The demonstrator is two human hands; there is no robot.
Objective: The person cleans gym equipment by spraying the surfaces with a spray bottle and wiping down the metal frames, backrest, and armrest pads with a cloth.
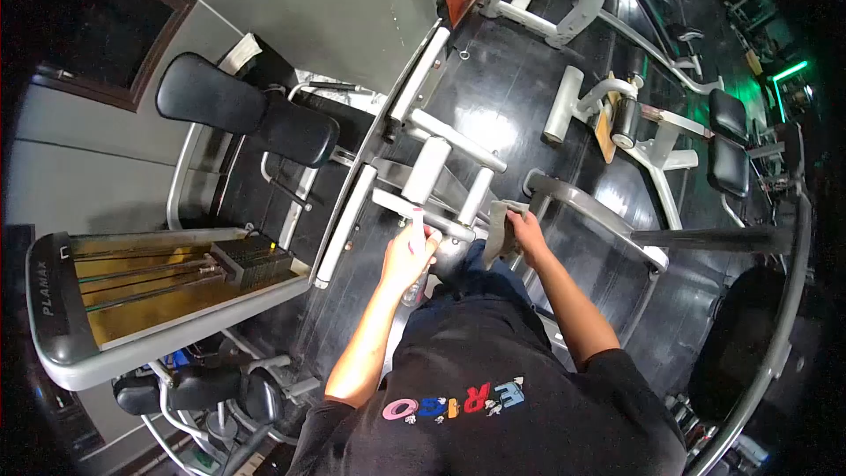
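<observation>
I see my left grip (pixel 411 258) wrapped around a spray bottle (pixel 418 222); my right grip (pixel 527 233) pinches a greyish cloth (pixel 500 236).

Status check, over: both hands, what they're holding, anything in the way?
Left hand closed around spray bottle. Right hand gripping greyish cloth. Machine bars just beyond left hand; nothing visible between the hands.

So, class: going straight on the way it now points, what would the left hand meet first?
Probably the pale metal machine crossbar just beyond the left hand, though depth is unclear here, so the hand might pass above it.
</observation>
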